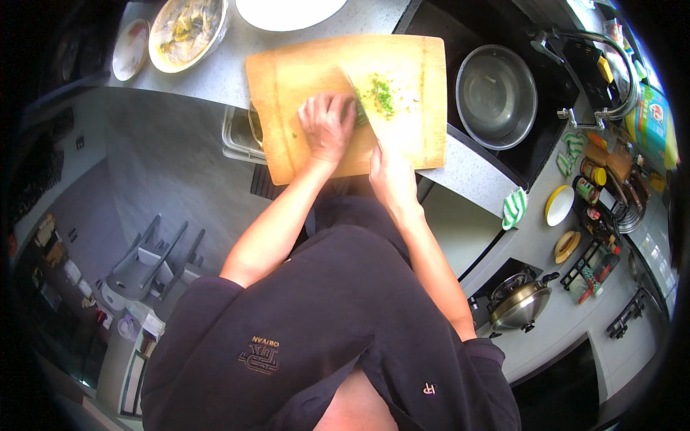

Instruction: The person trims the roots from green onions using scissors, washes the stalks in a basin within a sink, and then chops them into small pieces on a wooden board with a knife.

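Note:
A wooden cutting board (302, 70) lies on the counter in front of me, its near edge sticking out past the counter. My right hand (394, 175) grips a kitchen knife (360, 102), whose blade is seen nearly edge-on and points away from me. Left of the blade, my left hand (327, 124) has its fingers curled over green stalks (362, 116), likely scallions, and presses them to the board. Chopped green and white pieces (384, 97) lie in a small heap on the blade's right side. The left fingertips are partly hidden.
A metal basin (496, 97) stands in the dark sink at right, below a curved faucet (628, 70). Bowls of food (187, 35) sit at the far left. A lidded pot (520, 307) rests on the stove. A plastic bin (242, 140) is below the board's left side.

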Motion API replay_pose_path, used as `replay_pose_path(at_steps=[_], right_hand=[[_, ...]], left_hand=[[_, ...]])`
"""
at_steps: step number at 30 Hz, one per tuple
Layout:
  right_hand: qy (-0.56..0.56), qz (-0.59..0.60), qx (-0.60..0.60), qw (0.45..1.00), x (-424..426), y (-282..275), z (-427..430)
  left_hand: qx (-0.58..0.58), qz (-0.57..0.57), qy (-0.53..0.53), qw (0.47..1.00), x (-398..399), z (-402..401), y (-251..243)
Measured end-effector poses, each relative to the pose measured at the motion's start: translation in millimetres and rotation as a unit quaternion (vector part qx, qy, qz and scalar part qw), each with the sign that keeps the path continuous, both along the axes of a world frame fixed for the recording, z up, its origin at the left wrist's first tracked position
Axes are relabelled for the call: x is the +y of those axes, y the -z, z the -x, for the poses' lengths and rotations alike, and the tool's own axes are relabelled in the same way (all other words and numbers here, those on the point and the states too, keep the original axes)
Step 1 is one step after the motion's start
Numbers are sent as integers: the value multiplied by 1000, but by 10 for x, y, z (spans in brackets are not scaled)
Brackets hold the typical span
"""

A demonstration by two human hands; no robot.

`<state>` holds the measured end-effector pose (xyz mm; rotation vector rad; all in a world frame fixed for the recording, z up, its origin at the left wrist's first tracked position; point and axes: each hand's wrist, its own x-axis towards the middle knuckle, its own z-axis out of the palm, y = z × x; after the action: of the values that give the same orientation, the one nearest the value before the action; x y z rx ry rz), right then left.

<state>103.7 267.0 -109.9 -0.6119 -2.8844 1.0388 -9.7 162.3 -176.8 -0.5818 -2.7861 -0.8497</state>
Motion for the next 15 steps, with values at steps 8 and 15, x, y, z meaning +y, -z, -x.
replay_pose_path(at_steps=[8, 15], right_hand=[[20, 13, 33, 999, 121, -120, 344], [16, 55, -6, 998, 23, -410, 25]], left_hand=[[3, -7, 0, 1000, -4, 20, 30], [-8, -8, 2, 1000, -12, -6, 18]])
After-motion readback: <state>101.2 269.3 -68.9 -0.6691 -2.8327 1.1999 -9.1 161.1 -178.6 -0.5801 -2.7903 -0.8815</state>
